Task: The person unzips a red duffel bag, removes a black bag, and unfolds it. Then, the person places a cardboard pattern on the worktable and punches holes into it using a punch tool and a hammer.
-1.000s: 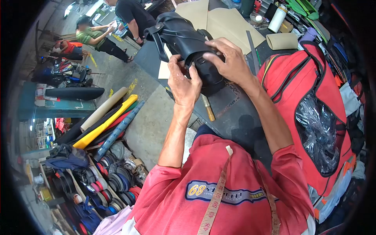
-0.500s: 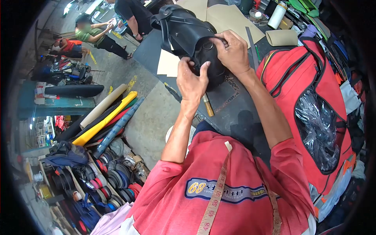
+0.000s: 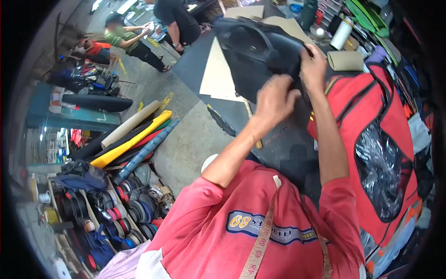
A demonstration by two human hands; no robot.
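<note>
A black leather-like bag (image 3: 253,58) with a handle lies tilted on the dark work table (image 3: 283,149). My right hand (image 3: 313,67) grips its right edge, the fingers closed around the rim and partly hidden behind it. My left hand (image 3: 277,98) is close to the bag's near side. Motion smears its fingers, and I cannot tell whether they touch the bag. Beneath my left forearm lies a wooden-handled tool (image 3: 248,109), partly covered by the arm. Pale card pieces (image 3: 216,76) stick out from under the bag's left side.
To the right stands a large red bag (image 3: 344,104) with clear plastic inside. A white bottle (image 3: 342,33) and a rolled tan sheet (image 3: 345,61) sit at the back right. Rolled materials (image 3: 134,135) and several spools (image 3: 139,209) are at left. Two people (image 3: 127,37) (image 3: 169,21) are beyond the table.
The bag has been turned and moved right, so its handle side now shows more. My right hand has moved from its opening to its right edge; my left hand has moved right and lower.
</note>
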